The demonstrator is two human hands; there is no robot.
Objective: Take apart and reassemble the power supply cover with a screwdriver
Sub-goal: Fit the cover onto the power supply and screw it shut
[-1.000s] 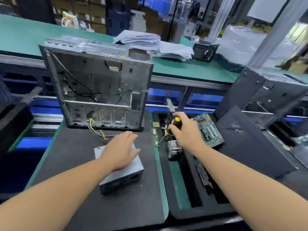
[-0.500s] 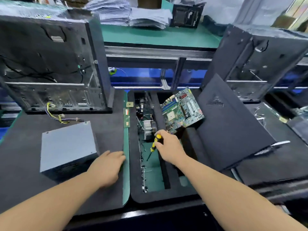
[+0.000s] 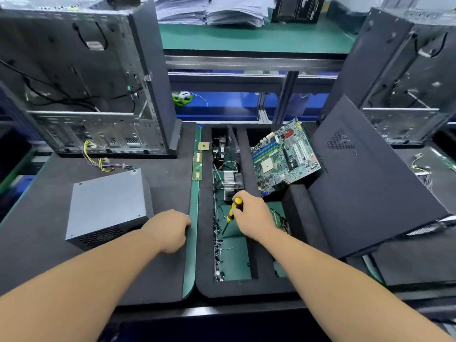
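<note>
Almost nothing can be read here; the one candidate is white lettering on the black cardboard box (image 3: 297,8) at the far edge, on the green bench right of the paper stacks — it stands upside down and too blurred to spell out with confidence; the orange-and-white sticker on the narrow green memory stick (image 3: 197,166) near the centre carries print too small to read; markings on the green motherboard (image 3: 283,156) are likewise illegible.
</note>
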